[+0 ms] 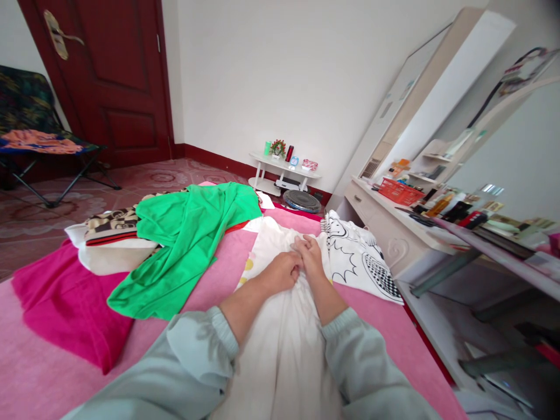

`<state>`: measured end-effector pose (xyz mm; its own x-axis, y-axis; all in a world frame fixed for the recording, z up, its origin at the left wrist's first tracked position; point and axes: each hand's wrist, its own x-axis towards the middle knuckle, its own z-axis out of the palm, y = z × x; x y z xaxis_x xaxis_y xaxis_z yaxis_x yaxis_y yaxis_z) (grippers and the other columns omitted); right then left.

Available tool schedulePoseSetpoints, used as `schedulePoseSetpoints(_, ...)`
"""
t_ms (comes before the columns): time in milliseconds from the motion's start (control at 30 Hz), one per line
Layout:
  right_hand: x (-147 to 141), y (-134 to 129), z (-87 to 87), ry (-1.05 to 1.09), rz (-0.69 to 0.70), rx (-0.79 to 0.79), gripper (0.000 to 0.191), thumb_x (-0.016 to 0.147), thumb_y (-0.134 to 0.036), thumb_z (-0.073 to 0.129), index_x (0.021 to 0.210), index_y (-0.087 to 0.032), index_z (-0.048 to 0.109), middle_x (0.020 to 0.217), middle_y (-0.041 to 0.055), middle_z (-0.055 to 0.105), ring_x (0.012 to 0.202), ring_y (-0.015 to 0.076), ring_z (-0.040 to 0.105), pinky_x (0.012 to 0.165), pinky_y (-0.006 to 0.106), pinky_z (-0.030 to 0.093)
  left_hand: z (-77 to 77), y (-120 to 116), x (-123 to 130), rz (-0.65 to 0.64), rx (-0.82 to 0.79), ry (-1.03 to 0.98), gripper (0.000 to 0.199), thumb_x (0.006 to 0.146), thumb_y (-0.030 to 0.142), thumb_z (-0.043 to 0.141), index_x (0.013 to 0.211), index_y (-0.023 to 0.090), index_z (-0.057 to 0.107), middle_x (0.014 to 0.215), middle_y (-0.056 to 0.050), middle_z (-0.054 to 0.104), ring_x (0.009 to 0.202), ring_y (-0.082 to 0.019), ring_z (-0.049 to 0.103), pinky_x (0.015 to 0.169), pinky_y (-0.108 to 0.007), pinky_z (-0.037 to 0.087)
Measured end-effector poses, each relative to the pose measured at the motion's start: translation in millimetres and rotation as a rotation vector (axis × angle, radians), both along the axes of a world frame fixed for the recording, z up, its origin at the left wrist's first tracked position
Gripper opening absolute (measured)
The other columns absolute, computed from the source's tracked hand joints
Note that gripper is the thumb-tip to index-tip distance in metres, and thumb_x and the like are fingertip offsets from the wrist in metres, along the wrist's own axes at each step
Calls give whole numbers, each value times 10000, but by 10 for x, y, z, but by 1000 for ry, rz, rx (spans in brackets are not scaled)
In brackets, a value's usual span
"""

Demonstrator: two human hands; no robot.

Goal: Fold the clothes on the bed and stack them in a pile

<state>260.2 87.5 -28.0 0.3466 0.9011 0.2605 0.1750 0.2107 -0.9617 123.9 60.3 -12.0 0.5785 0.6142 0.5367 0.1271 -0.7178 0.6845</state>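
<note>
A white garment (280, 344) with gathered folds stretches toward me over the pink bedspread (376, 332); yellow dots show at its left edge. My left hand (282, 273) is closed in a fist on the garment's gathered upper part. Against it, my right hand (311, 256) has bent fingers closed over the same fabric, the two hands touching. What lies inside the fingers is partly hidden. Just right of my hands is a folded white cloth (361, 254) with black drawings. To the left lie a green garment (188, 233) and a magenta one (74, 297).
A brown patterned garment (111, 224) lies partly under the green one. A dressing table (376, 216) with bottles and a red basket (400, 191) runs along the right. Beyond the bed stands a low white table (284, 164). A folding chair (39, 146) is at far left.
</note>
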Motion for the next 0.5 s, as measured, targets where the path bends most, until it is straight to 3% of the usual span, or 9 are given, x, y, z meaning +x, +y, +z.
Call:
schedulePoseSetpoints(67, -16, 39, -18, -22, -33, 3, 622, 630, -454, 712, 1131, -147, 508, 917, 69, 639, 764, 185, 642, 676, 300, 513, 7, 9, -21, 31, 23, -22, 320, 605, -44, 424, 696, 171, 644, 764, -35, 638, 738, -163, 598, 713, -267, 486)
schedulePoseSetpoints(133, -12, 85, -49, -59, -166, 19, 566, 593, -413, 727, 1055, -135, 554, 880, 61, 641, 755, 187, 633, 693, 308, 511, 10, 31, -37, 108, 62, -63, 321, 628, -38, 416, 729, 173, 636, 805, -39, 628, 796, -166, 596, 761, -271, 482)
schedulePoseSetpoints(233, 29, 126, -82, -66, -380, 62, 410, 697, -421, 594, 985, -130, 571, 848, 59, 641, 783, 188, 621, 733, 318, 500, -10, 82, -56, 260, 96, -120, 350, 661, -36, 399, 836, 166, 623, 835, -43, 591, 800, -159, 582, 760, -274, 485)
schedulePoseSetpoints(367, 44, 24, -5, -53, -530, 144, 413, 847, -428, 357, 1120, -150, 491, 1065, 99, 600, 989, 193, 586, 832, 332, 472, -59, 158, -85, 454, 59, -161, 367, 693, -42, 382, 923, 138, 604, 880, -61, 587, 787, -154, 578, 743, -277, 486)
schedulePoseSetpoints(433, -3, -82, 65, -186, -547, 231, 370, 862, -406, 377, 1112, -167, 510, 1157, 105, 568, 1110, 202, 522, 948, 357, 404, -74, 177, -99, 515, 48, -105, 319, 707, -24, 408, 881, 143, 618, 875, -61, 608, 839, -166, 582, 788, -288, 474)
schedulePoseSetpoints(500, -83, -167, 116, -469, -427, 284, 324, 886, -363, 374, 1083, -182, 556, 1203, 96, 562, 1180, 202, 468, 1034, 377, 313, -75, 173, -110, 509, 45, 17, 268, 725, 9, 443, 841, 155, 636, 872, -56, 632, 882, -174, 585, 833, -293, 458)
